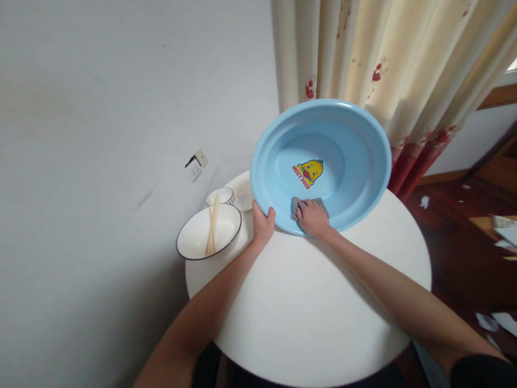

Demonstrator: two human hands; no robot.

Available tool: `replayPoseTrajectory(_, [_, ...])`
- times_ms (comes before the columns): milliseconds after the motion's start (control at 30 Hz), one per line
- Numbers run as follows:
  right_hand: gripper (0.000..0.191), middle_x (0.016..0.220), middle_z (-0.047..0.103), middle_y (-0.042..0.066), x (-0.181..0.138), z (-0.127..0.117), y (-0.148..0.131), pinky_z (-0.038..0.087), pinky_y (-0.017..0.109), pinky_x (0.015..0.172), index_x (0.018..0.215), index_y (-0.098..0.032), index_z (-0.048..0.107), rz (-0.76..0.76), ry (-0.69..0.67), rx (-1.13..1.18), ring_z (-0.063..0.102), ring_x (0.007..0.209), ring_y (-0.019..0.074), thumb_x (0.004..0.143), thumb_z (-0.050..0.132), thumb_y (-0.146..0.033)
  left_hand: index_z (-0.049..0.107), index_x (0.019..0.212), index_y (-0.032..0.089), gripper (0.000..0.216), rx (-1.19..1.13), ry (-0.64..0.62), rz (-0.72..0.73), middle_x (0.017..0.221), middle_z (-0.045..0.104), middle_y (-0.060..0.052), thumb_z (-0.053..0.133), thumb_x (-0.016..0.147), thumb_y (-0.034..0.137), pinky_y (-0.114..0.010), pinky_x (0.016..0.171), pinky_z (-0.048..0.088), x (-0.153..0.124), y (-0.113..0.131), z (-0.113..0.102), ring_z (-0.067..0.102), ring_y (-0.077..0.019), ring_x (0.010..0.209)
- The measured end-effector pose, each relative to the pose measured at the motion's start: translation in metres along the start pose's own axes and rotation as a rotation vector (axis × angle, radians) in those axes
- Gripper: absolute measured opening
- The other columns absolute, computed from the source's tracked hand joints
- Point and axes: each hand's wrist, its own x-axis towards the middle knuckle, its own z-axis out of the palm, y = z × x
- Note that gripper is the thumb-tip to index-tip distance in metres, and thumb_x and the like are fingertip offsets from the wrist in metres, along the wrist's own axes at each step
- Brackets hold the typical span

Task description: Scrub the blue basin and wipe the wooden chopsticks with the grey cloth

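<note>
Gripping blue basin [357, 161] near-left with left hand [263, 222], seemingly steadying it; clutching grey cloth [296, 207] inside with right hand [313, 216]!

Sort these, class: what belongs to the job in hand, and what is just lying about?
In the job:
blue basin, left hand on its rim
grey cloth under the right hand, inside the basin

Lying about:
large white bowl, chopsticks in it
small bowl beyond it
white scraps on the floor

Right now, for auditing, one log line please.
left hand: holding blue washbasin; right hand: on gray cloth inside washbasin; chopsticks: in white bowl
</note>
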Motion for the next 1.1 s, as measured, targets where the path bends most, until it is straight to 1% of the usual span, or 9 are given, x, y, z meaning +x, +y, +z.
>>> replayPoseTrajectory(167, [0.044, 0.137, 0.065, 0.016, 0.0, -0.003, -0.005, 0.04, 0.038, 0.103, 0.136, -0.017, 0.064, 0.033, -0.011, 0.027, 0.057, 0.126, 0.0294, 0.109, 0.035, -0.035, 0.043, 0.11, 0.022, 0.029, 0.014, 0.0, 0.013, 0.099, 0.06, -0.005, 0.059, 0.086, 0.028, -0.039, 0.085, 0.056, 0.001, 0.001, 0.001, 0.062, -0.0221, 0.091])
replayPoseTrajectory(267, [0.042, 0.134, 0.067, 0.013, 0.002, -0.004, -0.007, 0.04, 0.036, 0.103, 0.134, -0.018, 0.065, 0.021, -0.002, 0.061, 0.059, 0.122, 0.027, 0.109, 0.035, -0.035, 0.044, 0.111, 0.022, 0.03, 0.016, 0.015, 0.035, 0.102, 0.061, -0.006, 0.06, 0.086, 0.027, -0.04, 0.09, 0.056, 0.001, 0.003, 0.001, 0.063, -0.023, 0.095])
replayPoseTrajectory(367, [0.042, 0.129, 0.069, 0.012, 0.004, -0.005, -0.009, 0.039, 0.034, 0.105, 0.13, -0.018, 0.066, 0.02, 0.05, 0.088, 0.06, 0.119, 0.0249, 0.11, 0.033, -0.033, 0.045, 0.109, 0.022, 0.028, 0.023, 0.015, 0.059, 0.101, 0.061, -0.006, 0.06, 0.086, 0.025, -0.042, 0.092, 0.055, 0.0, 0.004, 0.001, 0.063, -0.0237, 0.096])
replayPoseTrajectory(467, [0.039, 0.127, 0.069, 0.013, 0.004, -0.004, -0.01, 0.038, 0.034, 0.106, 0.127, -0.017, 0.068, 0.026, 0.118, 0.08, 0.059, 0.12, 0.0257, 0.109, 0.036, -0.032, 0.044, 0.11, 0.022, 0.029, 0.024, 0.01, 0.054, 0.1, 0.061, -0.006, 0.06, 0.086, 0.025, -0.042, 0.092, 0.056, -0.001, 0.004, 0.002, 0.063, -0.0237, 0.095])
replayPoseTrajectory(600, [0.04, 0.127, 0.069, 0.013, 0.004, 0.001, -0.01, 0.039, 0.033, 0.102, 0.132, -0.017, 0.065, 0.01, 0.079, 0.075, 0.06, 0.117, 0.0258, 0.109, 0.036, -0.032, 0.043, 0.111, 0.022, 0.03, 0.011, -0.009, 0.025, 0.101, 0.06, -0.006, 0.06, 0.087, 0.027, -0.042, 0.089, 0.057, -0.003, 0.004, 0.002, 0.063, -0.0235, 0.093])
replayPoseTrajectory(767, [0.042, 0.128, 0.069, 0.013, 0.0, 0.002, -0.011, 0.041, 0.034, 0.1, 0.133, -0.017, 0.065, 0.004, 0.067, 0.043, 0.061, 0.118, 0.0268, 0.11, 0.034, -0.033, 0.044, 0.113, 0.02, 0.031, 0.018, 0.001, 0.023, 0.104, 0.061, -0.009, 0.059, 0.087, 0.026, -0.044, 0.093, 0.057, -0.004, 0.005, 0.003, 0.063, -0.0251, 0.099])
replayPoseTrajectory(933, [0.043, 0.127, 0.069, 0.016, -0.002, -0.002, -0.014, 0.041, 0.036, 0.099, 0.125, -0.015, 0.068, 0.08, 0.059, -0.021, 0.061, 0.119, 0.0287, 0.11, 0.034, -0.035, 0.043, 0.111, 0.021, 0.03, -0.001, -0.012, 0.003, 0.1, 0.06, -0.007, 0.059, 0.087, 0.027, -0.039, 0.08, 0.06, -0.003, 0.004, 0.003, 0.063, -0.0234, 0.093])
replayPoseTrajectory(1033, [0.043, 0.128, 0.068, 0.017, -0.002, -0.003, -0.012, 0.041, 0.037, 0.1, 0.122, -0.014, 0.069, 0.119, 0.026, -0.046, 0.061, 0.12, 0.0291, 0.109, 0.034, -0.034, 0.042, 0.107, 0.021, 0.029, 0.002, -0.025, -0.028, 0.097, 0.058, -0.005, 0.059, 0.086, 0.03, -0.032, 0.064, 0.058, -0.002, 0.006, 0.001, 0.063, -0.0212, 0.086])
replayPoseTrajectory(1100, [0.043, 0.129, 0.068, 0.017, -0.002, -0.004, -0.008, 0.041, 0.037, 0.1, 0.122, -0.014, 0.07, 0.12, 0.012, -0.052, 0.061, 0.12, 0.0293, 0.109, 0.034, -0.035, 0.041, 0.107, 0.021, 0.029, -0.007, -0.047, -0.073, 0.094, 0.056, -0.005, 0.059, 0.086, 0.031, -0.026, 0.051, 0.053, -0.002, 0.009, 0.001, 0.061, -0.019, 0.078])
